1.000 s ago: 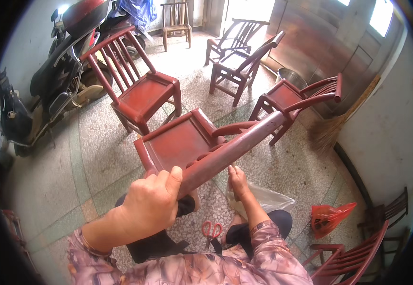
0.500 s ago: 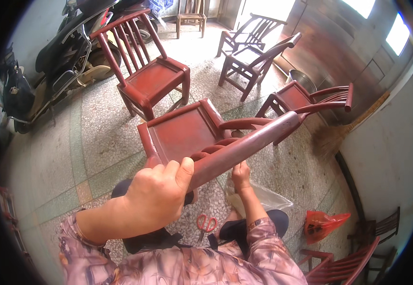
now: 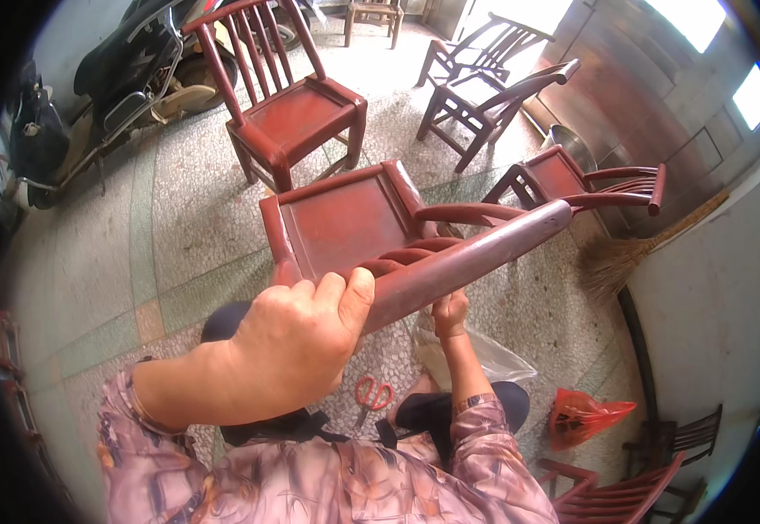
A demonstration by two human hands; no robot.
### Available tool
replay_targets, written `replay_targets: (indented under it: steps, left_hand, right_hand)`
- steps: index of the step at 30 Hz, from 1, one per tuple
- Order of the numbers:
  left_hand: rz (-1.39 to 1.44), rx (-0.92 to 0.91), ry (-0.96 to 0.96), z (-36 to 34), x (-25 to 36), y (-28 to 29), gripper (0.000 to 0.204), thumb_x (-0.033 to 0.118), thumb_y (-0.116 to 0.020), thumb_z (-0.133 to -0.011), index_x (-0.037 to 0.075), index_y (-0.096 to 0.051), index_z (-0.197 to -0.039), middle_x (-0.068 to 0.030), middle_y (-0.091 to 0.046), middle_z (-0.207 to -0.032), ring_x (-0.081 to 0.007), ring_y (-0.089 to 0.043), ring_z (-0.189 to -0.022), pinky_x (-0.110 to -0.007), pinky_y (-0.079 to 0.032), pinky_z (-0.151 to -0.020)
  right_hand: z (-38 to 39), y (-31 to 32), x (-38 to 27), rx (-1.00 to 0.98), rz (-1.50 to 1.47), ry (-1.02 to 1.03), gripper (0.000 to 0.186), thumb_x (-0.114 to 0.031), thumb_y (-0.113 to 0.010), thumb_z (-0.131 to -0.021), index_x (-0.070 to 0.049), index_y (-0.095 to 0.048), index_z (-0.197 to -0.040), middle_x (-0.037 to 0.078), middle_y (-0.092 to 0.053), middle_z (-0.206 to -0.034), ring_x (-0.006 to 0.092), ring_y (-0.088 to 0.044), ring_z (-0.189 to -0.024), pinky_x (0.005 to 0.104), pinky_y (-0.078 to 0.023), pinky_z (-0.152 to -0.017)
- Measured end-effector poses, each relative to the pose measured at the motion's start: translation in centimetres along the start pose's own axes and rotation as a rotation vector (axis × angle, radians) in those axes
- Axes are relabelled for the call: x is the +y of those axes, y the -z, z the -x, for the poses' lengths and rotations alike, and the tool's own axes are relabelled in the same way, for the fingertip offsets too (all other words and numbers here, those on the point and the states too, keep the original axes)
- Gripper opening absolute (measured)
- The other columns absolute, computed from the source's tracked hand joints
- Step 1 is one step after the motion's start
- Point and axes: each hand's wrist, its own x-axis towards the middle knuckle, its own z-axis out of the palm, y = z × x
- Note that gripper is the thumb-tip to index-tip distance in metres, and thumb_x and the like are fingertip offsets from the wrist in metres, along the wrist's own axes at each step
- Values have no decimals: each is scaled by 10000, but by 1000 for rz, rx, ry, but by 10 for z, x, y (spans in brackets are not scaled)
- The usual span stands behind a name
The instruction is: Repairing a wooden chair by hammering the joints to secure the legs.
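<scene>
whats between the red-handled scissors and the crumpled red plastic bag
In the head view, the person's right leg in dark trousers and the pink patterned right sleeve lie between the scissors and bag.

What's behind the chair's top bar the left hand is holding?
Behind the top bar, curved slats and the red seat show. The bar covers the slats' upper ends; the left hand hides more.

Bright daylight from doorway (image 3: 530,9); glare on far floor (image 3: 384,92); edges bent, corners black.
</scene>
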Motion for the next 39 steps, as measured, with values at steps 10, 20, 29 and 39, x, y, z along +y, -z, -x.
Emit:
replay_targets:
  steps: [10,20,29,39]
  left_hand:
    - [4,43,17,-1,1,-6,548,49,-636,-661,-95,-494,-1170,-133,-536,-739,-278,-597,-601,-360,-484,-502]
    - [16,11,31,3,1,-2,586,54,-663,-627,-92,-505,-1173,-187,-593,-833,-306,-630,-648,-383,-505,-539]
    - [61,-39,93,-9,8,5,567,-12,-631,-662,-61,-482,-1208,-196,-600,-882,-378,-618,-725,-425,-506,-653]
    - [56,-36,132,-14,17,1,567,-54,-626,-661,-51,-496,-1213,-219,-626,-956,-397,-643,-802,-428,-508,-678]
  right_hand:
    - [-6,16,-34,-40,68,-333,458,-459,-425,-994,-12,-527,-992,138,-576,-629,287,-620,-577,413,-479,-575]
    - [-8,7,-55,80,-374,-254,430,-465,-445,-992,-35,-467,-980,-5,-478,-574,72,-466,-409,222,-375,-361]
    - [-23,8,-92,159,-422,-265,359,-394,-427,-1017,-36,-439,-1002,-10,-452,-609,56,-419,-421,206,-359,-364]
    - [-20,0,-96,181,-423,-326,324,-353,-433,-1019,-29,-437,-1005,5,-482,-606,71,-430,-399,213,-370,-368]
